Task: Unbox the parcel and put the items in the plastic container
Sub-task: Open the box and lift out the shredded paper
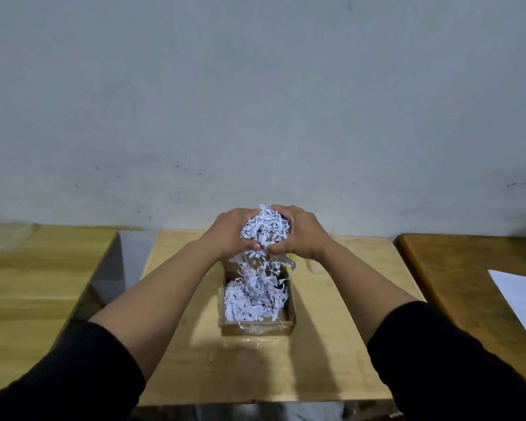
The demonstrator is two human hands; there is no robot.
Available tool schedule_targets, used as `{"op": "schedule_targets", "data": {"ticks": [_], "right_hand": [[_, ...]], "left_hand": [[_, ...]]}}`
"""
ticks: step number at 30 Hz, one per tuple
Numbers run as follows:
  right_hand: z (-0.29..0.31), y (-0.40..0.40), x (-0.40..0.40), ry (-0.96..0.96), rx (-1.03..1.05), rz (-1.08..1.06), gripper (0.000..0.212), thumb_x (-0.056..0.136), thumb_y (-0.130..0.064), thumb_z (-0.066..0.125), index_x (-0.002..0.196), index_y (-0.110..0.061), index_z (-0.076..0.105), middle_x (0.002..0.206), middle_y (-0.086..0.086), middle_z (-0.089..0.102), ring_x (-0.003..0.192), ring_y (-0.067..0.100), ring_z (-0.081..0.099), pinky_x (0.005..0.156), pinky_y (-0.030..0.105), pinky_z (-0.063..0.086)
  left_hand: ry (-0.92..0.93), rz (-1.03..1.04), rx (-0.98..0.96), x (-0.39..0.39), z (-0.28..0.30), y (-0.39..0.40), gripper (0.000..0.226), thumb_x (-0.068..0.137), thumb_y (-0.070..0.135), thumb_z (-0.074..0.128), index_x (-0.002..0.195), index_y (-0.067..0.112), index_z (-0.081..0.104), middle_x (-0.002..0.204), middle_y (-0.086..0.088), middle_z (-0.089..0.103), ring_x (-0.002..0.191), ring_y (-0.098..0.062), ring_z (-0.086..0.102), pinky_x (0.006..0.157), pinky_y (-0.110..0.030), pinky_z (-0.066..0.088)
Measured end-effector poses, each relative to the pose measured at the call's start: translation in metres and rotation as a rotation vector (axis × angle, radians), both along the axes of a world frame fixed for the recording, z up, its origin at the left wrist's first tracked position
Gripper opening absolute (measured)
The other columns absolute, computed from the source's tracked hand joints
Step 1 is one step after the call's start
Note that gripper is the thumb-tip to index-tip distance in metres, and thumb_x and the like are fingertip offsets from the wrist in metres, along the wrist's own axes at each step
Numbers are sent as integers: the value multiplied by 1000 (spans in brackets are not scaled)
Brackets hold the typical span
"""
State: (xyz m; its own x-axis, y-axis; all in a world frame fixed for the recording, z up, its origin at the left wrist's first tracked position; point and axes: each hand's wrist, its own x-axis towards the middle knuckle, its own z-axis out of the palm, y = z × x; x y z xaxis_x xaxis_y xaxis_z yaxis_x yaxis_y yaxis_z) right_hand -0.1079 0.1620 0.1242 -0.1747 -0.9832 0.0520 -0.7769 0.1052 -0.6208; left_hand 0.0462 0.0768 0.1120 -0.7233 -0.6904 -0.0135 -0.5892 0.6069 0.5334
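My left hand (233, 232) and right hand (298, 232) cup a clump of shredded paper (263, 227) — fingers curled around it — directly above the open cardboard box (257, 326); more shreds fill the box.

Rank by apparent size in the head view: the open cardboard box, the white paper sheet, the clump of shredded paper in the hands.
1. Open brown cardboard box.
2. White paper sheet, cut off by the frame, so possibly larger.
3. Clump of white shredded paper held between both hands.
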Motion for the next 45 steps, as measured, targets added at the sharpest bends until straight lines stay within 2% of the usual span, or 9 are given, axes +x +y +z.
{"op": "schedule_targets", "data": {"ticks": [3,8,14,20,25,28,37,41,45], "right_hand": [[17,-1,1,20,-46,-1,78,58,-14,84,129,-19,54,117,11,60,108,22,56,86,20,36],[47,-3,1,3,-105,-9,73,56,-12,86,123,-20,59,98,-3,57,94,13,55,82,20,40],[80,-4,-7,2,-185,-63,77,53,-15,88,123,-22,58,112,4,63,105,18,60,92,27,47],[127,5,-17,19,-247,-109,72,54,-15,87,121,-20,60,103,-2,65,99,13,61,83,20,43],[154,22,-30,77,-309,-146,69,54,-19,88,118,-21,62,103,-2,69,98,12,63,86,24,48],[160,37,-43,93,-311,-177,69,54,-18,88,118,-21,62,102,-3,68,98,11,62,83,22,47],[149,98,-108,94,-275,-263,65,56,-16,86,117,-23,62,95,-5,67,90,7,61,68,4,42],[140,126,-146,95,-239,-271,68,56,-16,87,119,-21,61,95,-5,66,94,10,61,79,20,47],[123,145,-186,86,-197,-262,72,55,-17,87,121,-21,59,100,-3,67,96,12,62,81,21,45]], "left_hand": [[12,-7,-28,0,19,-3,79,72,24,78,140,21,39,143,-8,47,131,-25,42,104,-27,31],[91,-35,-77,0,55,-4,70,71,16,78,134,23,47,134,-8,55,123,-25,49,94,-23,34],[83,-68,-141,-11,95,-10,73,72,19,78,137,23,44,137,-8,53,125,-26,47,99,-26,35],[131,-137,-212,-26,141,-10,68,72,18,77,133,26,48,131,-6,58,122,-25,51,94,-24,36],[163,-194,-263,-45,169,-3,67,71,21,77,132,28,50,127,-5,61,119,-25,53,87,-21,34],[182,-225,-257,-61,175,7,66,70,20,78,130,29,51,124,-5,62,117,-24,54,86,-20,34],[186,-306,-192,-138,160,58,67,70,18,78,131,28,52,124,-4,62,117,-23,54,87,-20,34],[180,-309,-147,-180,148,83,68,71,18,78,132,27,50,127,-6,61,119,-25,52,88,-22,34],[179,-292,-99,-218,126,102,71,69,19,79,133,26,49,129,-5,59,121,-25,52,95,-25,37]]}}
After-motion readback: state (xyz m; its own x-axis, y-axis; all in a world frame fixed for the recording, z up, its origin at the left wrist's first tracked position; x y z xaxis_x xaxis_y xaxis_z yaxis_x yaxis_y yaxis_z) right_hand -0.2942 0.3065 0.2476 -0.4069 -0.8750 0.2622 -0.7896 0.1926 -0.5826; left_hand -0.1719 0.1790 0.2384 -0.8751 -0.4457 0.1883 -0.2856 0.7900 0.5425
